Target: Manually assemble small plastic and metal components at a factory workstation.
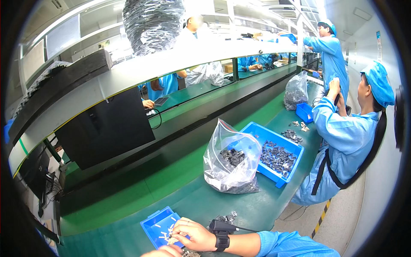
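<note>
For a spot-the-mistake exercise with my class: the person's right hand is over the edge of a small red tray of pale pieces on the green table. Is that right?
Not quite: the small tray is blue, not red, as the head view shows. The right hand is over its edge, and it holds pale pieces on the green table.

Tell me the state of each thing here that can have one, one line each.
Small blue tray: open, with pale pieces inside.
Large blue tray: open, holding many dark pieces.
Near plastic bag: upright, partly filled.
Far plastic bag: upright, dark inside.
Black wristband: fastened.
Right hand: fingers bent, grip unclear.
Left hand: partly out of frame, grip unclear.
</note>
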